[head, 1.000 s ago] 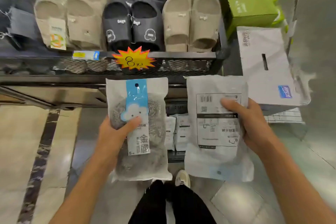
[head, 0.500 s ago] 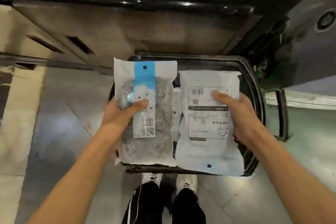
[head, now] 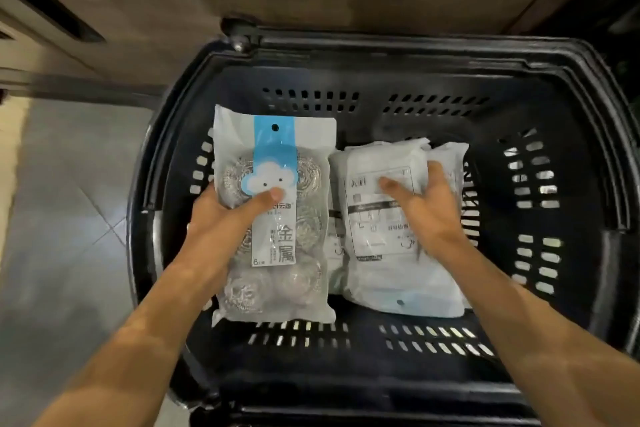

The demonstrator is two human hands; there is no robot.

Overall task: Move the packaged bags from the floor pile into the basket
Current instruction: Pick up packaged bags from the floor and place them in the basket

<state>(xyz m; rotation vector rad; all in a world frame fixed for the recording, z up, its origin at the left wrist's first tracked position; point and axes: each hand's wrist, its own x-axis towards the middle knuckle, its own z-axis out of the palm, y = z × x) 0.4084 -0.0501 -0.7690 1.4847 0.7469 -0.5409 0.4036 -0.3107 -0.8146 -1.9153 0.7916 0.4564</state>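
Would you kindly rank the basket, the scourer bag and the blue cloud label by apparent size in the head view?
1. Basket, by far the largest.
2. Scourer bag, held above the basket, so nearness inflates it.
3. Cloud label, smallest.

Two packaged bags over black slotted basket [head: 588, 87].
Scourer bag [head: 277, 218] face-up at left; white label-side bag [head: 388, 239] at right on other bags inside.

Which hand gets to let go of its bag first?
Probably the right hand: its white label-side bag already lies low on other bags inside the black plastic basket, while the left hand's blue-striped scourer bag looks higher.
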